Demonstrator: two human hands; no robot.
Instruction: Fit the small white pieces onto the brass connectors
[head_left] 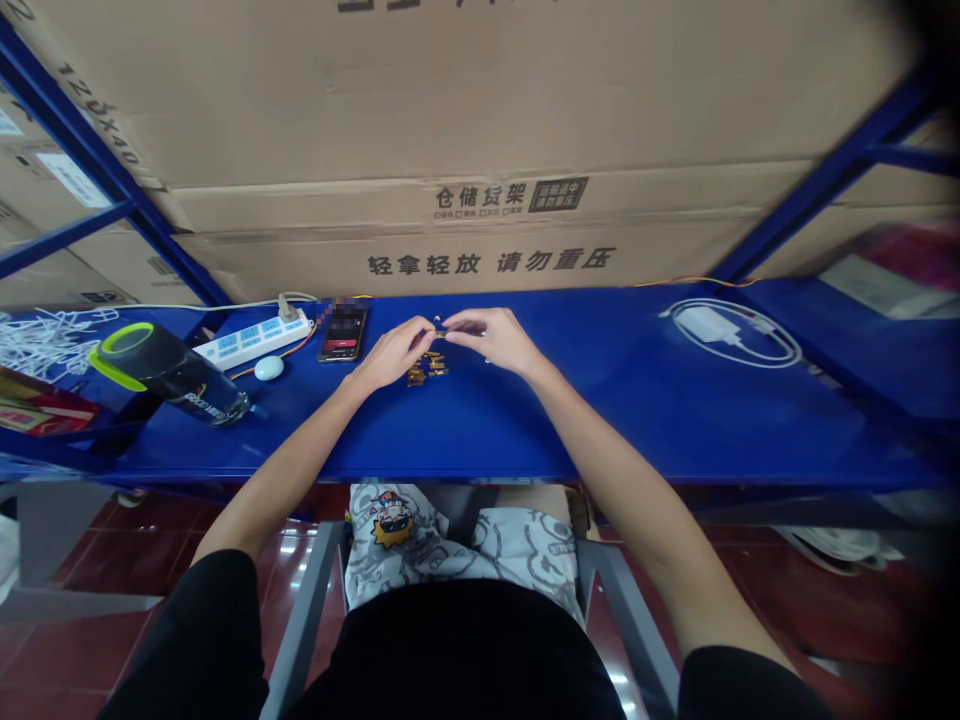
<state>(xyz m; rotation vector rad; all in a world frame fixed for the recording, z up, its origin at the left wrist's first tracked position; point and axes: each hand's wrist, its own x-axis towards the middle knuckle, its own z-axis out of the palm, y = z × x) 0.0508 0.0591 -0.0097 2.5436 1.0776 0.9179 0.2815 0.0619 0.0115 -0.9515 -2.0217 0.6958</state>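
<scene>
Several small brass-coloured parts (424, 368) heaped on a blue steel shelf (570, 430), one more such part (439, 329) pinched between the fingertips of the left hand (390, 352) and right hand (491, 340), held just above the heap, a smartphone (342, 333) laid nearby

gold pieces (424, 370) on blue shelf (525, 440)

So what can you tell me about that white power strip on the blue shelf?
The power strip is a long, white plastic-looking bar with a row of blue socket panels on its top face. It lies flat and slightly angled on the blue metal shelf, left of the phone. A white plug stands in its right end, with a pale cable running left. A thin orange wire passes close by its lower edge.
</scene>
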